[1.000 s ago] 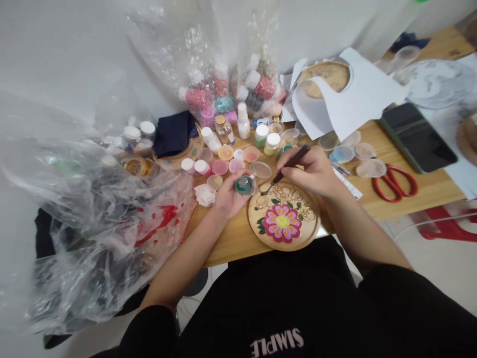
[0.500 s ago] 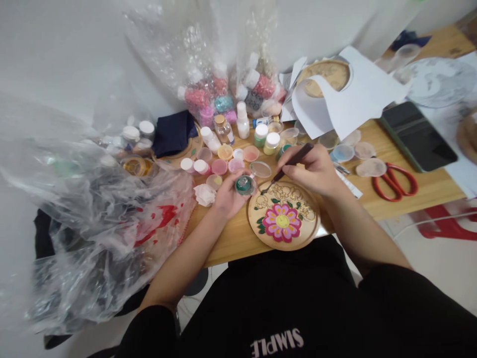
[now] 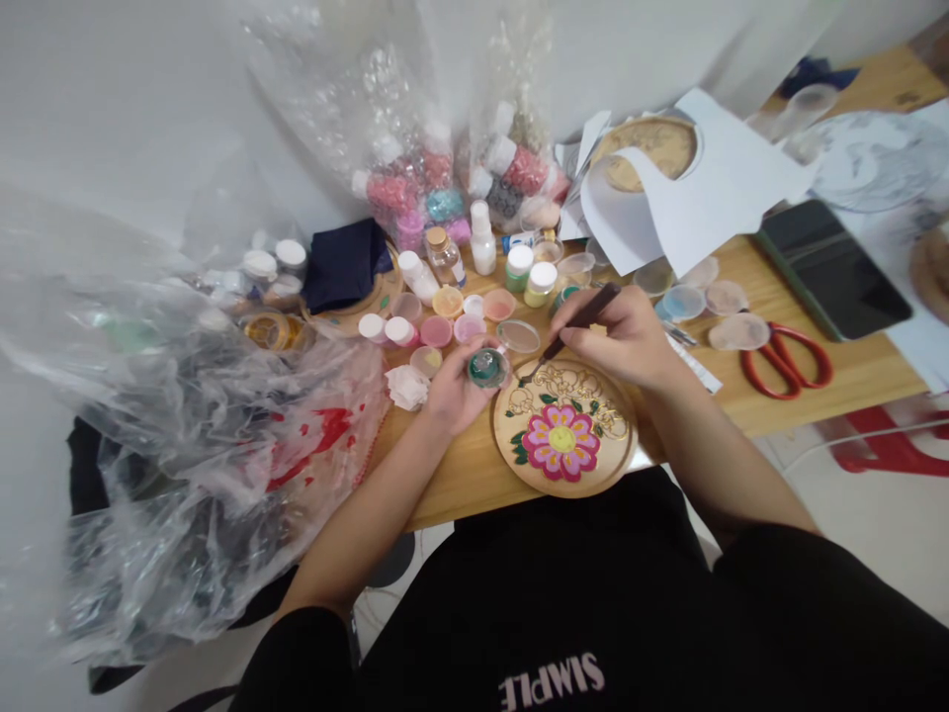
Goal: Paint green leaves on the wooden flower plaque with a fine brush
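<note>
Hardly anything has moved since a second ago: slight shift in the tool handle, tip at the same upper-left patch of the disc, jar and disc about where they were.

Left hand (image 3: 451, 400): fingers closed around a small clear jar (image 3: 487, 368) of green paste, open mouth up, held just off the disc's upper-left rim. Right hand (image 3: 627, 341): narrow pinch on a dark-handled tool (image 3: 589, 311) with a thin metal shank, pen-style. Can't tell from here if the end is a spatula or a stiff brush.

Wooden disc (image 3: 564, 427) lies flat on the wooden table (image 3: 437, 494), at the front edge by the torso, below and between the hands. Neither palm seems to rest on it; the tool end is at its surface as far as I can see, though actual contact is too small to confirm.

Step in hand, my read: filling outlined shapes with green. Pink flower (image 3: 561, 441) looks filled, several leaves already green, most gold outlines (image 3: 567, 379) along the top still bare wood inside.

Next move, I'd say, calls for a steady tip, small dabs kept inside the raised lines, jar staying close for reloading. Risk: the right wrist dragging over the upper outlines, or the tilted jar dripping onto bare wood.
</note>
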A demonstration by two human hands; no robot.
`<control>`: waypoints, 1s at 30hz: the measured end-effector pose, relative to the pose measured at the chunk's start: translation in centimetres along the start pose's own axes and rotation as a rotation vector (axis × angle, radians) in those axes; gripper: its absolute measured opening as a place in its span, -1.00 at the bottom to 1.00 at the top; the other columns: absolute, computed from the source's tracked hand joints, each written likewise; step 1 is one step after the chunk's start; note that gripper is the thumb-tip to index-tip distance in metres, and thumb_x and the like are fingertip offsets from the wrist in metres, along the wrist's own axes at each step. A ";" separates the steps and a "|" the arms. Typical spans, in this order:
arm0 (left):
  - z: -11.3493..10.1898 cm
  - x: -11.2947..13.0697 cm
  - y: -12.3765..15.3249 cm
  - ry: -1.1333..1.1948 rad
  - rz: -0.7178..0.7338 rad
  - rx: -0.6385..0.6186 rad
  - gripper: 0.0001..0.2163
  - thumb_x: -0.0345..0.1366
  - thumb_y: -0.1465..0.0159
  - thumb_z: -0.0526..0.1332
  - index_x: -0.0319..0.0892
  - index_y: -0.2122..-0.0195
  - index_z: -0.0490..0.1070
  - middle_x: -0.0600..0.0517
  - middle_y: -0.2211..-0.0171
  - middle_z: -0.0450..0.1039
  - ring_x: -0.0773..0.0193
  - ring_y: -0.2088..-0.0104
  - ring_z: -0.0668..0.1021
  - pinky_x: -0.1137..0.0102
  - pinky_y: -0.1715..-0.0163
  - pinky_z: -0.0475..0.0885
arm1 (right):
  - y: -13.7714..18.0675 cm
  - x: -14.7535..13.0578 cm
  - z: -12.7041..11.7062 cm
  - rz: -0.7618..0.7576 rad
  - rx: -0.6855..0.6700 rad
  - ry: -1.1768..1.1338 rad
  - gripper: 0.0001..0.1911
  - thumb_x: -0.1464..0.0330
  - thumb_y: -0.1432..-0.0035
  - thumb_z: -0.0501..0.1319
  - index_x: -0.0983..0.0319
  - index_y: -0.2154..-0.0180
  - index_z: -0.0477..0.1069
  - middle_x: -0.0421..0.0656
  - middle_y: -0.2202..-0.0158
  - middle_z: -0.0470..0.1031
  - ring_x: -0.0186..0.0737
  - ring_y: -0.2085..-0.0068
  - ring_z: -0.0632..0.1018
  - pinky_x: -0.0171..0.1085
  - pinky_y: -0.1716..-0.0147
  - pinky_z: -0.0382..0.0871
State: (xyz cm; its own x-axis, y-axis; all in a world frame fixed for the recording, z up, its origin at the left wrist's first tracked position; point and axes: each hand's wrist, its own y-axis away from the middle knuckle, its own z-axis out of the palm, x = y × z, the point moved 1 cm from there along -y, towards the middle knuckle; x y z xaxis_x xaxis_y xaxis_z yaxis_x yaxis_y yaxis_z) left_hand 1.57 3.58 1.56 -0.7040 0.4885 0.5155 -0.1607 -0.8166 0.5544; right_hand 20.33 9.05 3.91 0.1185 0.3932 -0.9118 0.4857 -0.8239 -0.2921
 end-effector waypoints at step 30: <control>0.0 0.0 0.1 -0.006 -0.002 0.021 -0.64 -0.42 -0.38 -0.03 -0.23 0.53 0.41 0.00 0.59 0.40 0.35 0.54 0.47 0.48 0.52 0.33 | 0.0 0.2 -0.1 0.020 0.029 0.009 -0.90 0.44 -0.02 0.21 0.22 0.46 0.51 -0.24 0.53 0.54 -0.36 0.50 0.50 -0.34 0.51 0.34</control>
State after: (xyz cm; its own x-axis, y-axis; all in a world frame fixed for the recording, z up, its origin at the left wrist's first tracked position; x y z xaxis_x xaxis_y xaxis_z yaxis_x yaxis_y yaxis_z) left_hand 1.57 3.52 1.64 -0.6997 0.4917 0.5183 -0.1476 -0.8093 0.5686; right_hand 20.47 9.16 3.75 0.1357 0.3798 -0.9151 0.4578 -0.8432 -0.2820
